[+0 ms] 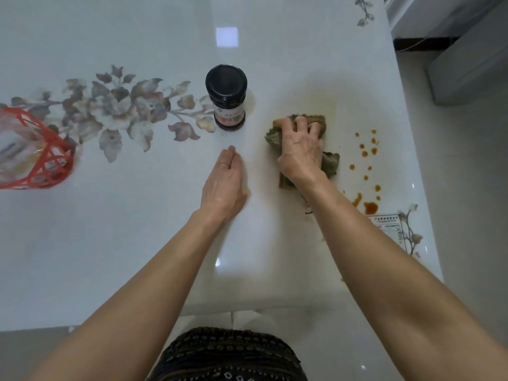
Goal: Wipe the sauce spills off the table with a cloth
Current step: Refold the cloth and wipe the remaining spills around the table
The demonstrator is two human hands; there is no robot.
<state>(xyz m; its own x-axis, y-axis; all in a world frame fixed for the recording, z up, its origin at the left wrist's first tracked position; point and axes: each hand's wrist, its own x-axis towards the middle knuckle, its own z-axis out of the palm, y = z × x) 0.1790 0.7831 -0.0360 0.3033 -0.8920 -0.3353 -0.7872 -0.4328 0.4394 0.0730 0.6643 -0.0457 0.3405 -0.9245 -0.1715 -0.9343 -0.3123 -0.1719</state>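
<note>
A: Head view: what was the right hand (299,149) doing?
B: Fingers spread, pressing the green-brown cloth (275,136) flat on the table (137,243). The left hand (224,182) lay beside it, fingers together, holding nothing.
A: And the sauce drops (365,154)?
B: Just right of the cloth, strung toward the near edge. The right hand was nearer, so a rightward sweep seemed due.
</note>
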